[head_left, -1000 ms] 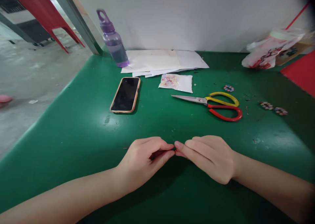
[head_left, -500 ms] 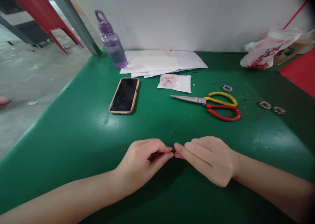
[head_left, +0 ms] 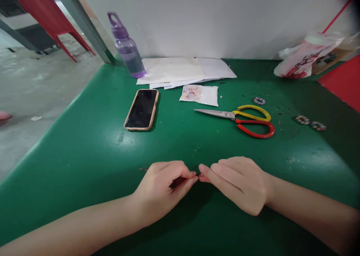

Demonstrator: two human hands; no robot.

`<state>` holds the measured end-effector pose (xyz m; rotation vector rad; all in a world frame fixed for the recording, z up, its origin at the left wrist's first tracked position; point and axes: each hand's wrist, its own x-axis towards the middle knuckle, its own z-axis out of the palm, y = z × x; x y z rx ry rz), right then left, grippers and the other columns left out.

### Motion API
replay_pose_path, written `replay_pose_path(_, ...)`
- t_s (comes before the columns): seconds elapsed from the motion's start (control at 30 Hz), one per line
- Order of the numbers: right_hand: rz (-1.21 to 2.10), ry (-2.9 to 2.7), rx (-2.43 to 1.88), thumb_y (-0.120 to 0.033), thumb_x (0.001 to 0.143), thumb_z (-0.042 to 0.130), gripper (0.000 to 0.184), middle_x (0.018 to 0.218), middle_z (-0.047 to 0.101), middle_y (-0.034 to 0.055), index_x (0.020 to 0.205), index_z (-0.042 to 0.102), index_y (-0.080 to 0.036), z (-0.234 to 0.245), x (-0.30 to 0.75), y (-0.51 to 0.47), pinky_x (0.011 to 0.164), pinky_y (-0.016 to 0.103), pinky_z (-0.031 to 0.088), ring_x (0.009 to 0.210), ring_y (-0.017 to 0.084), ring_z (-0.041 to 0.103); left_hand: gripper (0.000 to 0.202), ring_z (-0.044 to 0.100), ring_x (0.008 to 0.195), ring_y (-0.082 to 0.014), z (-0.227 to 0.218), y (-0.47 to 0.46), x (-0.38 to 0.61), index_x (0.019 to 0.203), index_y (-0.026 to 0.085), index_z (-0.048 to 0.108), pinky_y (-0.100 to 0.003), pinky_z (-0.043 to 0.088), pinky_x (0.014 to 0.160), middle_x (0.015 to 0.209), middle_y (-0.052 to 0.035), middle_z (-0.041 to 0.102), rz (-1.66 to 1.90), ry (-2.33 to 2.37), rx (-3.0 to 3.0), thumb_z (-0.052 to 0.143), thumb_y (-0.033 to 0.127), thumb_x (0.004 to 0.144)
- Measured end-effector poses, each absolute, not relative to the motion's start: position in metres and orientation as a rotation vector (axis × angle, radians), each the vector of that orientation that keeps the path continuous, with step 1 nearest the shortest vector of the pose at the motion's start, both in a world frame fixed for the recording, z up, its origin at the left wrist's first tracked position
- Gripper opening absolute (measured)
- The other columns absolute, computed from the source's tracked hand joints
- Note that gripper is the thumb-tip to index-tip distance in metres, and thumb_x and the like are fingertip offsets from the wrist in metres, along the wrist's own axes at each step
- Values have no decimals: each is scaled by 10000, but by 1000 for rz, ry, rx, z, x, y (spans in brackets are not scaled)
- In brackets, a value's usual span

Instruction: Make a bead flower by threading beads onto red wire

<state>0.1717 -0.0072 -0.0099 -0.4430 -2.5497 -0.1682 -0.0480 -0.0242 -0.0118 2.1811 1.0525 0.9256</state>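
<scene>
Over the near part of the green table (head_left: pixel 92 166), my left hand (head_left: pixel 165 192) is closed in a pinch, thumb against forefinger. My right hand (head_left: pixel 239 182) pinches too, its fingertips meeting those of the left. Whatever sits between the fingertips is tiny and mostly hidden; only a dark speck shows. A thin reddish strand (head_left: pixel 143 169) sticks out behind the left hand. Beyond the hands lie scissors (head_left: pixel 229 114) with one yellow and one red handle. Farther back is a small clear packet (head_left: pixel 192 93) of pastel beads.
A phone (head_left: pixel 142 109) lies at left, with a purple water bottle (head_left: pixel 128 49) behind it. Paper sheets (head_left: pixel 174 70) rest against the wall. Small beaded rings (head_left: pixel 259 100) are at right, near a bagged drink cup (head_left: pixel 306 57). A red chair (head_left: pixel 42 10) stands beyond the table's left edge.
My left hand has dipped and turned very slightly, its knuckles a little lower. More of the thin strand shows behind it. My right hand is almost still.
</scene>
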Motion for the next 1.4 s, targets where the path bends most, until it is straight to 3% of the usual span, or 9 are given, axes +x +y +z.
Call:
replay_pose_path(0.3,-115,-2515,-421,-108,843,525,249,707,631,35,1074,549,-17,-9,170,-7,469,268,395,591,122,544,196,349,479,-42,-14,-24,-48,673,160,465,-176,286,460,542,76,419,1015,964,2257,593,73,793)
replay_pose_path(0.6,19,-2530,-453,-101,876,448,271,722,614,45,1122,513,-9,-12,170,-9,457,265,388,606,126,538,216,339,492,-47,-16,-24,-48,666,159,451,-188,289,463,546,73,404,1038,933,2320,592,54,790)
replay_pose_path(0.87,-42,-2481,-526,-116,859,545,61,682,625,21,907,567,-87,-7,167,-6,490,242,390,620,100,576,242,334,489,-45,-13,-19,-47,640,158,433,-185,280,456,539,70,395,1067,956,2418,583,61,803)
replay_pose_path(1.4,-216,-2462,-506,-127,843,570,169,710,642,2,1006,539,-96,-10,174,5,490,230,343,621,78,566,210,420,491,-57,-9,-15,-55,652,167,473,-176,333,474,555,58,467,1005,1073,2335,574,146,835)
